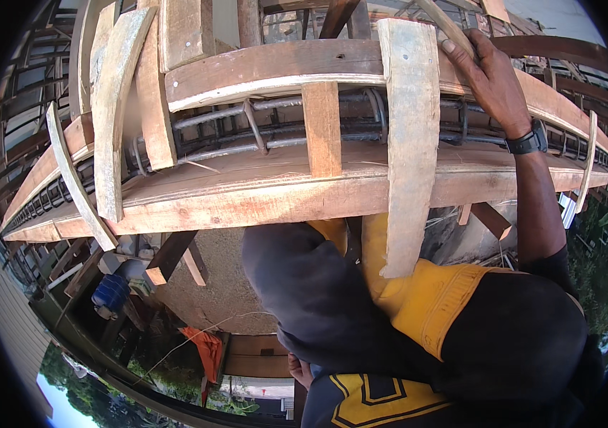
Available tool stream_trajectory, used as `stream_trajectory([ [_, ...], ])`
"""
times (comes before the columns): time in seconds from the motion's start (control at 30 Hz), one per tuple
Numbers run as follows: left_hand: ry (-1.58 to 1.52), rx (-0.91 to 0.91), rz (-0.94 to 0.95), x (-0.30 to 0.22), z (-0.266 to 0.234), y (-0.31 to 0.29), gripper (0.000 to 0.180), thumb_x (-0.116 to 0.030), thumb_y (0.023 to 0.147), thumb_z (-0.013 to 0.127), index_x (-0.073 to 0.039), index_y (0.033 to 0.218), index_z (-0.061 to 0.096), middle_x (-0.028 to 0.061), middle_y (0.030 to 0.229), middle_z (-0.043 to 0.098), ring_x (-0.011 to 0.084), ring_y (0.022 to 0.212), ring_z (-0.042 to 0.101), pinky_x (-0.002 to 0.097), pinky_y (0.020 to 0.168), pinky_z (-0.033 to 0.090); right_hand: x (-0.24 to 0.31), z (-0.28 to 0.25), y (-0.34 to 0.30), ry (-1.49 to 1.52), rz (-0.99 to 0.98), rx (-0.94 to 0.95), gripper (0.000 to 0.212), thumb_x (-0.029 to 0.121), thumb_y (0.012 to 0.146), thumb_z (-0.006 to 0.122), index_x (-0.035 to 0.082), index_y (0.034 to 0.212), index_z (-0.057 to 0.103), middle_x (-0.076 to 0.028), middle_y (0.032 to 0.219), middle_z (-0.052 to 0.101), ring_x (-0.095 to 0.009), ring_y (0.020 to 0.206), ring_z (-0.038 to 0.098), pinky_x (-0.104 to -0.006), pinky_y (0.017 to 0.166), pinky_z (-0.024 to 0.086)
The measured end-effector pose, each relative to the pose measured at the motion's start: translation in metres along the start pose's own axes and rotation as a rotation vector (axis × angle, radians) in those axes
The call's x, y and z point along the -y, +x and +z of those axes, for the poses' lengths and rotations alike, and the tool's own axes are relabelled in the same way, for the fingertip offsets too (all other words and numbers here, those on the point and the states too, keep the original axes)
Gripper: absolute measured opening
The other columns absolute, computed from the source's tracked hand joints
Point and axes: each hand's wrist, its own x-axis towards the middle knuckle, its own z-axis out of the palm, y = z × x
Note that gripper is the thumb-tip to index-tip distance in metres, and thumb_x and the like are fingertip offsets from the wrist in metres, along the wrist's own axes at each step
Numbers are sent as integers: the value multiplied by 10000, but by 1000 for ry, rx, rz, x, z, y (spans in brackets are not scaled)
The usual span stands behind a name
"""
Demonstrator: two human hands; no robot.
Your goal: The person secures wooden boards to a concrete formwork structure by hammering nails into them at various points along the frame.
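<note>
My right hand (493,82) reaches up to the top edge of the wooden formwork and wears a black wristwatch (527,141). Its thumb and fingers close round the lower end of a narrow wooden strip (448,23). Beside it, a wide pale plank (412,135) stands upright across the formwork's two long boards. A brown upper board (275,63) and a lower board (240,202) run side by side, joined by a short wooden crosspiece (322,128). My left hand (300,369) hangs low by my body, mostly hidden behind my dark sleeve.
Steel reinforcing bars (247,146) lie between the boards. More wooden strips (115,114) cross the formwork at the left. Below, timber ends (168,260) stick out, near a blue container (110,294) and an orange cloth (204,351). Greenery shows at right.
</note>
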Motion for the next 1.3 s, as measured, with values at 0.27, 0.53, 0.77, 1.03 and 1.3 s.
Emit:
stream_trajectory([
  [0.27, 31, 2, 19, -2, 0, 2, 246, -136, 993, 554, 2, 1195, 523, 128, 1121, 610, 193, 1002, 574, 338, 887, 463, -2, -2, 1, -40, -32, -8, 707, 593, 963, 554, -68, 1208, 611, -262, 837, 685, -361, 755, 690, -434, 690, 527],
  [0.53, 71, -20, 64, -2, 1, -10, 204, -118, 996, 543, -5, 1166, 540, 118, 1086, 626, 181, 968, 585, 330, 864, 470, -3, 2, 2, -23, 9, 32, 676, 533, 967, 589, -43, 1318, 553, -284, 1008, 677, -363, 894, 654, -402, 817, 495],
  [0.77, 122, 13, 104, 3, 0, -14, 171, -102, 998, 533, -11, 1140, 554, 109, 1056, 640, 170, 938, 595, 322, 845, 476, -14, -5, 3, -32, 40, 67, 795, 609, 949, 572, -43, 1400, 510, -295, 1227, 640, -345, 1155, 626, -393, 999, 455],
  [1.03, 171, -31, 200, 11, 6, -28, 138, -84, 1001, 522, -18, 1112, 571, 99, 1021, 656, 158, 904, 606, 314, 822, 484, -20, 0, 7, -127, 62, 52, 851, 664, 930, 548, -38, 1409, 510, -298, 1255, 632, -366, 1185, 623, -410, 1013, 464],
  [1.3, 221, -202, 181, -11, -21, -21, 86, -96, 1025, 456, -48, 1026, 527, 83, 916, 613, 139, 787, 564, 296, 741, 466, -9, -7, 3, -120, 176, 80, 752, 595, 962, 558, -36, 1370, 543, -232, 1053, 703, -302, 968, 677, -367, 878, 508],
])
